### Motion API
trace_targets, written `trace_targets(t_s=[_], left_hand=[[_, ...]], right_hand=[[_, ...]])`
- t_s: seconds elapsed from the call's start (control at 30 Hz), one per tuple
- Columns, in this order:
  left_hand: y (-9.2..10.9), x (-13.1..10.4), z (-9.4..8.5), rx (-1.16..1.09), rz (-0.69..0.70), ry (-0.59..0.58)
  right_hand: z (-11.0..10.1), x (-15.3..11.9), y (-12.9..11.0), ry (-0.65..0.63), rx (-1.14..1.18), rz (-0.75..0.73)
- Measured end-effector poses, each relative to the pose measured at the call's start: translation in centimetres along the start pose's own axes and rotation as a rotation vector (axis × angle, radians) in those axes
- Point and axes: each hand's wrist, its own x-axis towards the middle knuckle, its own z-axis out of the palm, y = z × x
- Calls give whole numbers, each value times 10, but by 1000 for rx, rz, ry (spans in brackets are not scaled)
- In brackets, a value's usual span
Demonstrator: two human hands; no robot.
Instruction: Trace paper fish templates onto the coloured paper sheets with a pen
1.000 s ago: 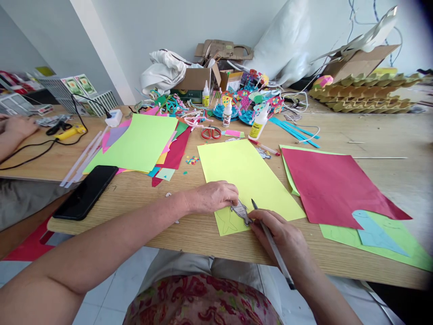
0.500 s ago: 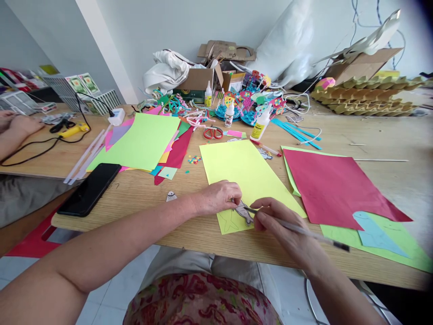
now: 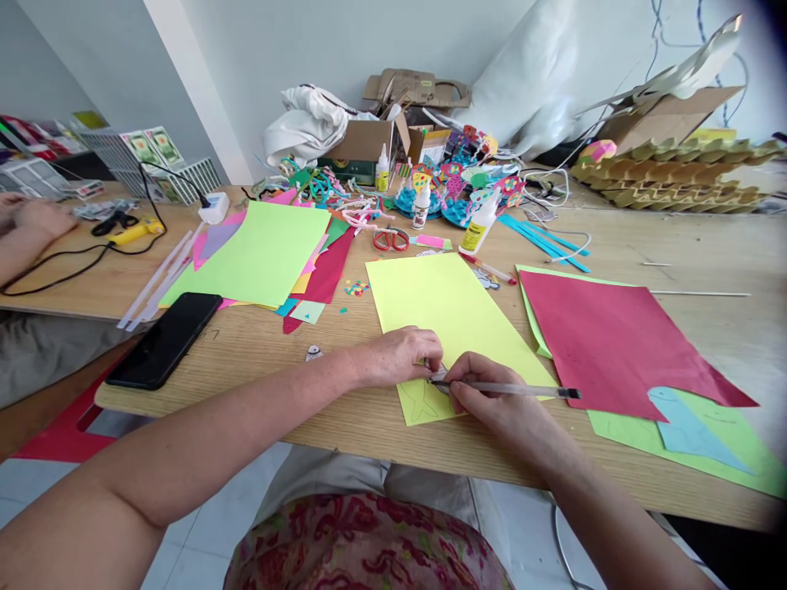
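Observation:
A pen (image 3: 522, 389) with a clear barrel and dark end is gripped in my right hand (image 3: 492, 392), its tip down at the left edge of a grey paper fish cutout (image 3: 440, 373). The fingers of my left hand (image 3: 409, 356) are bunched and pinning the upper part of that cutout to a yellow sheet of paper (image 3: 430, 299). Much of the fish is hidden by both hands. Beside it, at the sheet's near-left corner, a pencil-like fish outline (image 3: 421, 406) shows. Another small fish cutout (image 3: 313, 352) lies partly behind my left forearm.
Left are green paper (image 3: 252, 254) and a black phone (image 3: 165, 340). Right lies red paper (image 3: 606, 336) with a blue cutout (image 3: 694, 430). Behind stand glue bottles (image 3: 479, 225), with red scissors (image 3: 391, 239) nearby. Another person's hands (image 3: 43, 217) are far left.
My right hand has moved slightly left, and the pen now lies flatter, its tip nearer my left fingers. More of the fish cutout is covered. My left hand stays nearly in place.

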Motion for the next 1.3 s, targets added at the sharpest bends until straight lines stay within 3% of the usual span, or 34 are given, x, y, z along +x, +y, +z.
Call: trace_targets(t_s=[0.3,1.3], left_hand=[[0,0,0,20,28,-1],[5,-2,-3,14,8,-5]], right_hand=[[0,1,10,4,-83,-49],[2,0,8,37,-173,-72]])
